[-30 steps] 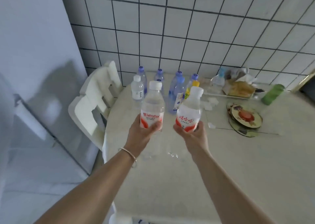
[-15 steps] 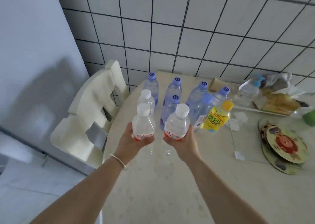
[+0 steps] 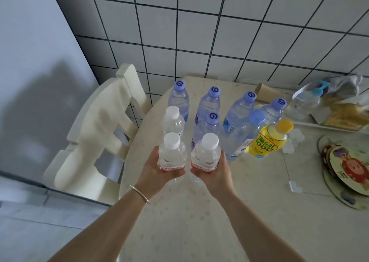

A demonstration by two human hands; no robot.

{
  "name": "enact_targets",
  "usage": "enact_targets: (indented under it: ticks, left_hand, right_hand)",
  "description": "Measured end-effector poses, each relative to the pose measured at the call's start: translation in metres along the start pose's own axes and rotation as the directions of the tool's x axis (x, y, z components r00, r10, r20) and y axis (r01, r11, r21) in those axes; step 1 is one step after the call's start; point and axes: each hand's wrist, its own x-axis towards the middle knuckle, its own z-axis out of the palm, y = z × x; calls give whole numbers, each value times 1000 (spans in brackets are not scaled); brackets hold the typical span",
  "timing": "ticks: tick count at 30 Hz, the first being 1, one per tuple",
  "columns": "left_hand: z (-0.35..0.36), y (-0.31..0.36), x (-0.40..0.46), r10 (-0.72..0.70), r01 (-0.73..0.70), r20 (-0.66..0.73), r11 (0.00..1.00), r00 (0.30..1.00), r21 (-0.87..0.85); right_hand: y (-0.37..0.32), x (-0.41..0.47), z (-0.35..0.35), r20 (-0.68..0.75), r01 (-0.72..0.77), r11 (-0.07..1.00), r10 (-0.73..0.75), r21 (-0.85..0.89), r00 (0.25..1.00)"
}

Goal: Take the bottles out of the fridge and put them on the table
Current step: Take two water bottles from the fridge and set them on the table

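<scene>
My left hand (image 3: 157,169) and right hand (image 3: 214,173) each grip a white-cap bottle (image 3: 172,152) just above the table (image 3: 199,221); I'd lower both upright, clear of the row (image 3: 211,106).

The yellow bottle (image 3: 267,142) carries a green label with the number "100C" readable, seen upside down. Red-labelled clear bottles, left (image 3: 172,156) and right (image 3: 205,155), show white lettering too cut off to read. Five purple caps (image 3: 214,91) bear a swirl logo, not letters.
</scene>
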Motion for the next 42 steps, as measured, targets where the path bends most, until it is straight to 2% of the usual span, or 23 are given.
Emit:
enact_targets:
  ticks: [5, 13, 17, 21, 25, 28, 30, 36, 42]
  left_hand:
    - [-1, -5, -1, 17, -17, -5, 1000, 1000, -13]
    - [-1, -4, -6, -12, 10, 29, 998, 1000, 61]
    - [4, -4, -10, 1, 0, -10, 998, 1000, 68]
    - [10, -3, -19, 18, -7, -94, 994, 995, 114]
    - [14, 1, -36, -4, 34, -168, 983, 986, 178]
    - [14, 1, -56, -85, 132, -233, 972, 969, 196]
    - [15, 6, -76, -101, 150, -238, 968, 966, 199]
    - [26, 32, -160, -67, 80, -220, 996, 973, 50]
    - [31, 63, -255, 89, -70, -204, 993, 975, 99]
  right_hand:
    - [-2, -1, 2, -17, 3, 1000, -3, -18, 1000]
    - [-3, -10, -6, 48, -2, 997, 5, -78, 999]
    - [0, -16, -12, 88, -23, 993, 33, -113, 996]
    - [7, -27, -24, 66, -90, 971, 107, -223, 992]
    - [2, -49, -43, 98, -106, 951, 140, -291, 985]
    - [-2, -69, -56, 121, -115, 957, 152, -266, 981]
    - [-4, -86, -65, 116, -105, 956, 141, -273, 983]
    - [-9, -156, -85, 77, -30, 984, 44, -175, 996]
    - [-11, -239, -92, 43, 87, 994, -84, -65, 996]
